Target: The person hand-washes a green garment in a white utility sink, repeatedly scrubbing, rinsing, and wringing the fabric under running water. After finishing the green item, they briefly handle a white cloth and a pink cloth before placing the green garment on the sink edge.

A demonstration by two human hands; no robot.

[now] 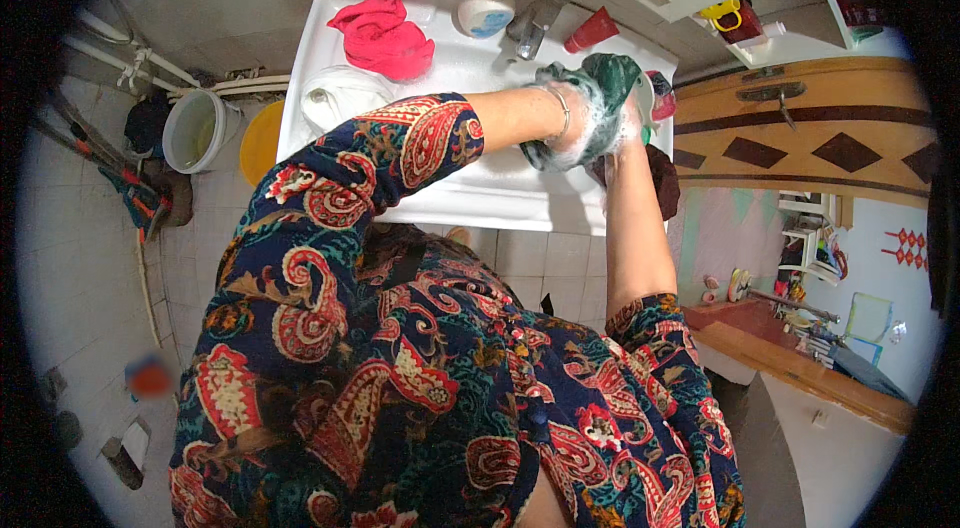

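A dark green cloth (611, 82), wet and covered in suds, is bunched between my hands over the right part of a white washbasin. My left hand (576, 121), with a bracelet at the wrist, grips its left side. My right hand (627, 124) holds the other side; suds and cloth cover most fingers of both. A red cloth (386, 40) and a white cloth (345, 97) lie at the basin's left. Along the back stand a white pump bottle (484, 9), a clear bottle (534, 33) and a red tube (591, 31). A dark brown cloth (665, 179) hangs by the right edge.
The white basin (465, 205) has a raised rim. At left are a white bucket (196, 130), a yellow basin (262, 145) and wall pipes (255, 85). A wooden door (795, 130) is close at right, below a shelf with a yellow-handled item (724, 14).
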